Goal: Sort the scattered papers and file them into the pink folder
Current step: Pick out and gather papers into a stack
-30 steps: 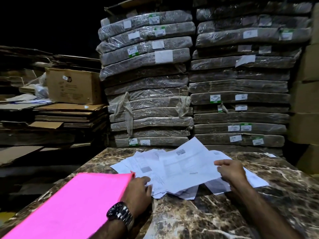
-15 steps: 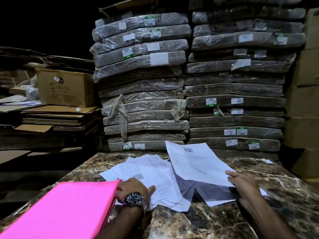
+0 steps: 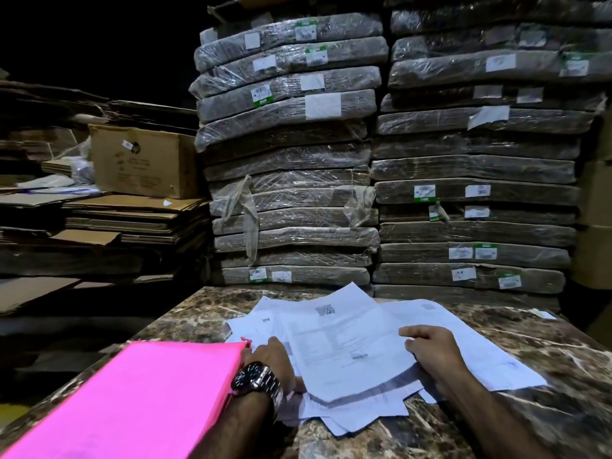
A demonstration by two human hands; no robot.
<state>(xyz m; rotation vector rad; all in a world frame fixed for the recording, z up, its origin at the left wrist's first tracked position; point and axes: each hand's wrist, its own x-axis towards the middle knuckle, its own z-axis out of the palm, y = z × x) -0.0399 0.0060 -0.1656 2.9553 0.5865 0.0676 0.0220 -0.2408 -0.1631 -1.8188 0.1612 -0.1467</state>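
My left hand [image 3: 272, 363] rests on the papers [image 3: 481, 351], 3 o'clock of the folder [image 3: 149, 392], grip unclear; my right hand [image 3: 434, 352] holds the top sheet [image 3: 344, 342] by its edge.

Top sheet [image 3: 341, 346]: half a second ago raised and tilted off the papers [image 3: 480, 352]; now lies nearly flat on top of them, coded corner toward 12 o'clock. Right hand [image 3: 430, 352]: has come down with the sheet and in toward the pile's centre, holding the sheet's 3 o'clock edge. Left hand [image 3: 271, 362]: has slid from the folder's corner further onto the pile at 9 o'clock; the lowered sheet's edge now covers its fingertips. Wristwatch [image 3: 255, 380] face, side-on a second ago, now turned up.
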